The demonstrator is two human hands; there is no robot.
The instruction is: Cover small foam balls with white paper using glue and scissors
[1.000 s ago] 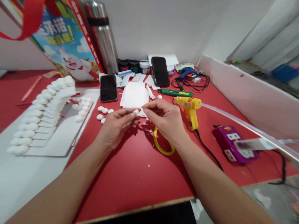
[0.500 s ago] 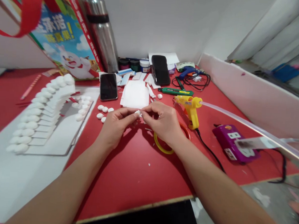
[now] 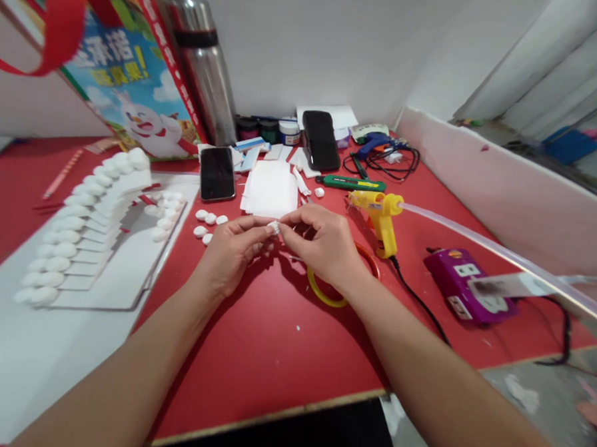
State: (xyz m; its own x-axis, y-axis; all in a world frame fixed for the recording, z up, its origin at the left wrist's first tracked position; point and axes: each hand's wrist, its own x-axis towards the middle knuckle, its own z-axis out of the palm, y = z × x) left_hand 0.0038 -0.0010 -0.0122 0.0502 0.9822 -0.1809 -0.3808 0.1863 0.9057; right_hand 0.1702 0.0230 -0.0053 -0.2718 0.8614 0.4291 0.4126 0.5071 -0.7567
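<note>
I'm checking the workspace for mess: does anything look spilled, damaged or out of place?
White scraps lie on the floor beyond the red table, seemingly dropped. A tiny white fleck also sits loose on the table. I see no spill.

Chinese print on a bag (image 3: 149, 102), a letter on a purple box (image 3: 438, 274)
The bag's white characters end in "承诺", above a yellow line closing with "!"; its red edge lettering is too blurred to read. The box bears a large white "B".

Held piece (image 3: 274, 227) was white, pebbles (image 3: 210, 218) too; table (image 3: 270, 375) red; glue gun (image 3: 386, 233) yellow; box (image 3: 450, 277) purple, white-lettered; tool (image 3: 351, 183) green; flask (image 3: 209, 85) silver, black-banded.
</note>
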